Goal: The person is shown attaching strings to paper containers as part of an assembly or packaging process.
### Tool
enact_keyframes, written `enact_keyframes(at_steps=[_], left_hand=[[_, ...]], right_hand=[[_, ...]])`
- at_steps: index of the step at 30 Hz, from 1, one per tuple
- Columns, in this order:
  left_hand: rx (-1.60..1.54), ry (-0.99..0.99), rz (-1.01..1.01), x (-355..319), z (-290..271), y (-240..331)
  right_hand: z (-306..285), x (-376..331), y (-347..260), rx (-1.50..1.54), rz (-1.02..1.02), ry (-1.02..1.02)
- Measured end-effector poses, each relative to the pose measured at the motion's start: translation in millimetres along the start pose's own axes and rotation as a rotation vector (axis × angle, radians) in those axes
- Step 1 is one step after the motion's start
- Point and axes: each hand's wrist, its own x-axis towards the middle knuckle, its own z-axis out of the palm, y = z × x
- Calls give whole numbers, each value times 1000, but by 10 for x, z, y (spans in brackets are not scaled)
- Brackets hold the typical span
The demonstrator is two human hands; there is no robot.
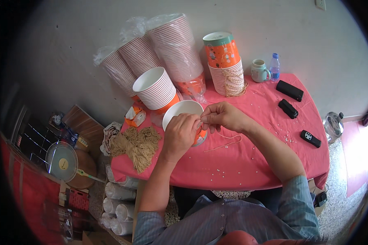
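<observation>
My left hand (180, 131) and right hand (223, 116) meet fingertip to fingertip in front of a white-lined paper bucket (183, 107). The left is closed, its fingers bent and covering the bucket's near side; what they grip is hidden. My right hand is closed in a pinch on a thin tan string (229, 143), whose loose length trails below it onto the cloth. Part of the bucket's orange printed wall shows beneath my hands. A heap of tan strings (138, 146) lies left of my left forearm.
Nested paper buckets (151, 85) and plastic-wrapped stacks (173, 47) stand at the back left. Another stack (225, 77) has strings draped over it. A mug (259, 71), bottle (274, 67) and black objects (289, 90) line the right. Small white beads (218, 174) dot the red tablecloth (188, 165).
</observation>
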Motion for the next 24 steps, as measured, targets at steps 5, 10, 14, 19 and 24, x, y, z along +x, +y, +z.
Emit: enact_keyframes(at_steps=[5, 10, 14, 19, 24], left_hand=[[-50, -24, -36, -60, 13, -94], [-172, -51, -262, -135, 55, -31], [-166, -283, -466, -271, 103, -105], [-292, -159, -548, -340, 112, -173], [-368, -112, -577, -360, 103, -196]], right_hand=[[-7, 24, 23, -76, -5, 1], [-95, 135, 272, -53, -126, 55], [-131, 139, 299, -188, -48, 37], [-41, 144, 347, -259, -50, 173], [130, 167, 447, -306, -176, 264]])
